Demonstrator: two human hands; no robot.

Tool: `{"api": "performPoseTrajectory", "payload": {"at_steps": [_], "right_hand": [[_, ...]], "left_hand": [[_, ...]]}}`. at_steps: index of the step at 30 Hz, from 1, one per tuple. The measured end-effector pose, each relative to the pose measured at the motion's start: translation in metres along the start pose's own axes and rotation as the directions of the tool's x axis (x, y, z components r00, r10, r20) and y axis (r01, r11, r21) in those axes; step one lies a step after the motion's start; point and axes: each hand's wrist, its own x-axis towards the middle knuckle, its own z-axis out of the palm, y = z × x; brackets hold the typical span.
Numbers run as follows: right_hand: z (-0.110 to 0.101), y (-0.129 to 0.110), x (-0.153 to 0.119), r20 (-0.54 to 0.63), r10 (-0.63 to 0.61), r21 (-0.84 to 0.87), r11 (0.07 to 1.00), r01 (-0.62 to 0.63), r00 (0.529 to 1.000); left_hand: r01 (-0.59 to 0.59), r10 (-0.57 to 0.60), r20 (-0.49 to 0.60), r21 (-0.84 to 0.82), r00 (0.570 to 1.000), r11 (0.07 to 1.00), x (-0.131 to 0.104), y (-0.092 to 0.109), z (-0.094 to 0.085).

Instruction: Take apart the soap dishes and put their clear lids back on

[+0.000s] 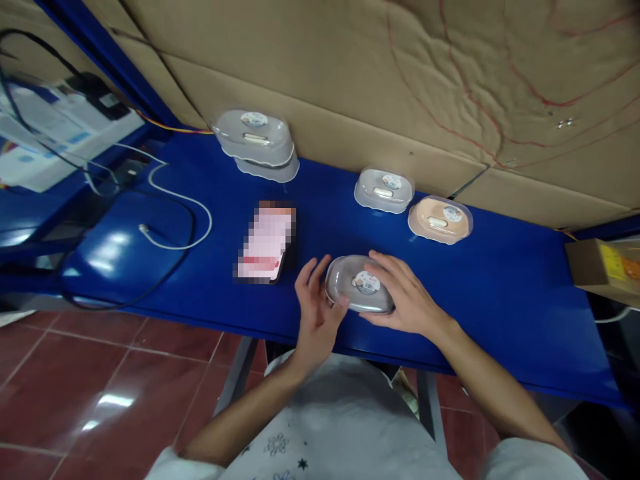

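Observation:
A grey soap dish [345,283] with a clear lid and a round white label sits near the front edge of the blue table. My right hand [405,293] grips its right end, fingers over the lid and thumb low at the near side. At the left end is my left hand [317,310], fingers spread and raised, its thumb at the dish's near left edge; whether the thumb presses on it I cannot tell. Farther back stand another grey soap dish [373,193] and a peach one [430,230], both with clear lids, round labels and a small white piece.
Stacked grey soap dishes [267,150] stand at the back left by the cardboard wall [320,87]. A phone [265,243] with a blurred screen lies left of my hands. White cable [200,200] and black cable cross the left side. A cardboard box [595,270] sits at far right.

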Motion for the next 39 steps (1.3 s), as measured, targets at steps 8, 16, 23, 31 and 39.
{"api": "performPoseTrajectory", "payload": {"at_steps": [8,16,23,31,39], "right_hand": [[0.004,0.002,0.002,0.037,-0.064,-0.104,0.992,0.067,0.997],[-0.041,0.043,-0.009,-0.027,0.26,-0.238,0.936,-0.259,0.965],[-0.058,0.09,-0.027,-0.254,0.478,-0.397,0.741,-0.541,0.841],[-0.058,0.046,-0.017,-0.025,0.281,-0.292,0.916,-0.276,0.959],[-0.042,-0.013,-0.007,0.148,-0.02,0.198,0.98,-0.01,0.989]], "left_hand": [[-0.593,0.355,0.484,0.728,0.8,0.344,-0.013,0.019,-0.01],[-0.584,0.211,0.554,0.801,0.806,0.128,0.035,0.027,-0.014],[-0.558,0.222,0.525,0.822,0.821,0.118,0.05,0.038,-0.008],[-0.432,0.054,0.487,0.712,0.872,0.553,0.021,0.028,-0.012],[-0.394,-0.004,0.517,0.658,0.856,0.642,0.02,0.01,-0.026]]}}
